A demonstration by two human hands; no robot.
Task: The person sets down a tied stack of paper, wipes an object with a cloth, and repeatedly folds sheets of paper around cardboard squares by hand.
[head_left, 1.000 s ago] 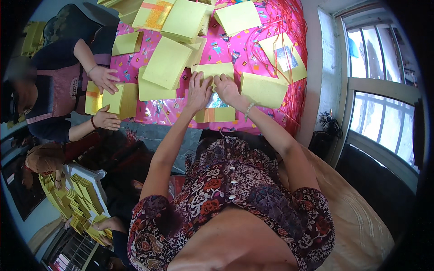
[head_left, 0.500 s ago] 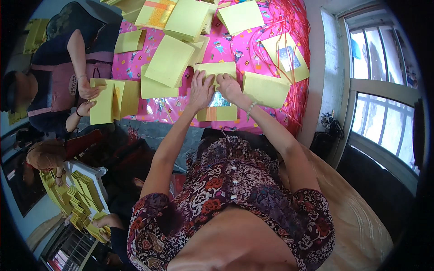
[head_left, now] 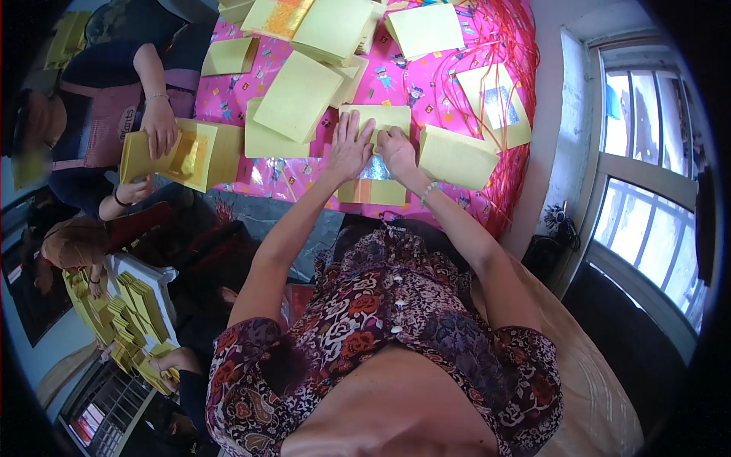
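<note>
On the pink tablecloth right before me lies a yellow paper sheet (head_left: 390, 193) with a shiny silver patch and an orange strip. My left hand (head_left: 351, 152) rests on its left part, fingers stretched out flat. Curled fingers of my right hand (head_left: 398, 156) press on the sheet just beside it; whatever is under those fingertips is hidden. A yellow paper pile (head_left: 457, 158) sits to the right of my right hand. Left of my left hand, another yellow stack (head_left: 297, 93) lies askew on more paper.
Red strings (head_left: 509, 91) trail along the table's right edge, partly over a silver-patched sheet (head_left: 476, 95). More yellow stacks (head_left: 331, 32) stand at the far side. At left, a co-worker's hand (head_left: 158, 126) handles yellow paper (head_left: 221, 156). A barred window (head_left: 647, 190) is at right.
My left fingers lie straighter on the sheet, while my right fingers are more curled. The co-worker's paper has swung wider, showing its orange foil. The whole view has shifted slightly.
</note>
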